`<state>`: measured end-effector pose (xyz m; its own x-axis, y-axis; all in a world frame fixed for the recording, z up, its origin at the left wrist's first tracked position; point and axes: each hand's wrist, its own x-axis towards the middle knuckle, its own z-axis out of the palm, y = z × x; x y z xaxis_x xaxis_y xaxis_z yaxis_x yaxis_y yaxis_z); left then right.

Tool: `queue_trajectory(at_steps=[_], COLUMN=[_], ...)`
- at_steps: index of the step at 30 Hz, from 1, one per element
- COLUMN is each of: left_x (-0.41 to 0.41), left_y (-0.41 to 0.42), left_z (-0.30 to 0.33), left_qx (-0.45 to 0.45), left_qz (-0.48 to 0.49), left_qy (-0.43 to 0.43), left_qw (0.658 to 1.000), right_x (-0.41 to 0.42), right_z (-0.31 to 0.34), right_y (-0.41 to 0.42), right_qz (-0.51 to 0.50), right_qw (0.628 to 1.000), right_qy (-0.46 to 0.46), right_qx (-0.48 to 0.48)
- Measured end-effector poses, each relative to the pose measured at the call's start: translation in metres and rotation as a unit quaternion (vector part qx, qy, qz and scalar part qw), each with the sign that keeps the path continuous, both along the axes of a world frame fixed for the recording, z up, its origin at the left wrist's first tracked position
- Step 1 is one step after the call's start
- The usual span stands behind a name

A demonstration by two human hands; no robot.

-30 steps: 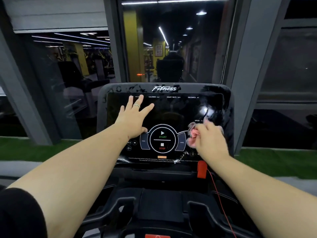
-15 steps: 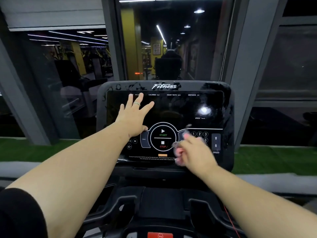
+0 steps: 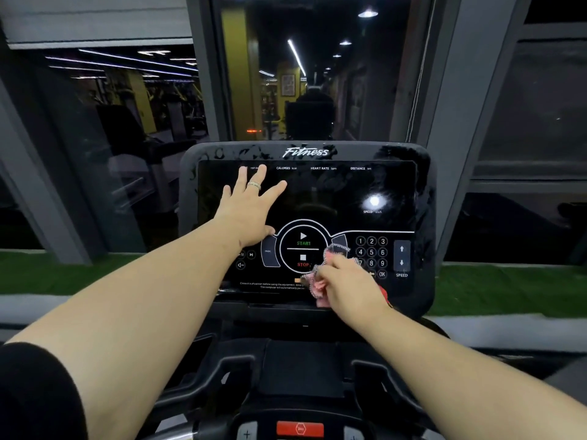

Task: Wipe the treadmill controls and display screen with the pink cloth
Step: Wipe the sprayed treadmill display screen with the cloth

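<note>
Fingers of the right hand (image 3: 346, 285) curl down over the pink cloth (image 3: 320, 281), bunching it against the lower part of the treadmill console (image 3: 306, 223); the cloth pokes out past the fingertips to the left and upward, a frayed pink-and-grey edge reaching up beside the round START/STOP dial (image 3: 303, 249), and a scrap hangs below the knuckles at the console's bottom lip. That hand sits between the dial and the number keypad (image 3: 371, 252), covering the keypad's lower left corner, with the speed arrows (image 3: 401, 255) just beyond to the right. Over on the other side, the left hand (image 3: 249, 211) lies flat on the dark display screen (image 3: 317, 195), fingers straight and spread, holding nothing, a ring (image 3: 254, 185) on one finger, fingertips up near the row of readout labels. A bright light glare (image 3: 374, 201) sits on the screen's right half. Below the console, a red stop button (image 3: 300, 428) shows at the bottom edge, and dark windows (image 3: 305, 74) rise behind
</note>
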<state>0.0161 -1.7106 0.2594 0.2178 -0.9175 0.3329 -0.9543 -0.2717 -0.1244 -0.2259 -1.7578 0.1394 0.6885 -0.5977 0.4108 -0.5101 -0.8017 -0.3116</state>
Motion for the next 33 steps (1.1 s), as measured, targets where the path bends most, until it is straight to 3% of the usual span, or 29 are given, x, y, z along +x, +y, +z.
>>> queue_trajectory(at_steps=[3,7,10,12,15,17,20,22,25,29,33], left_x=[0.001,0.001,0.002,0.002,0.001,0.001,0.001,0.000,0.000,-0.002,-0.001], left_y=[-0.001,-0.002,-0.002,-0.001,-0.001,-0.002,-0.003,-0.003,-0.003,-0.004,-0.004], left_z=[0.000,-0.002,-0.001,-0.001,-0.001,-0.001,0.000,0.001,0.001,0.001,0.001], left_qx=[0.000,-0.004,-0.004,-0.003,0.000,-0.002,0.002,0.006,0.007,0.007,0.008], left_qz=[-0.004,-0.003,-0.001,0.000,-0.002,0.002,0.006,0.007,0.012,0.012,0.016], left_qy=[-0.004,-0.003,-0.005,-0.006,-0.007,-0.008,-0.005,-0.004,-0.010,-0.006,-0.012], left_qw=[1.000,1.000,1.000,1.000,1.000,1.000,1.000,1.000,1.000,1.000,1.000], right_x=[-0.022,-0.039,-0.009,0.000,-0.015,-0.030,-0.024,-0.009,-0.009,-0.024,-0.002], right_z=[0.009,0.007,0.007,0.010,0.009,0.001,-0.001,0.005,0.010,-0.007,0.003], right_y=[-0.009,-0.022,-0.010,-0.010,-0.018,-0.032,-0.029,-0.023,-0.026,-0.045,-0.046], right_qz=[-0.064,-0.074,0.020,0.051,0.017,0.034,0.079,0.095,0.131,0.197,0.222], right_qw=[0.991,0.976,0.994,0.998,0.993,0.986,0.981,0.990,0.982,0.941,0.913], right_qy=[-0.091,-0.009,0.040,0.008,-0.038,0.030,0.097,0.055,0.023,0.172,0.200], right_qx=[-0.069,-0.203,-0.103,-0.039,-0.111,-0.163,-0.151,-0.089,-0.135,-0.213,-0.278])
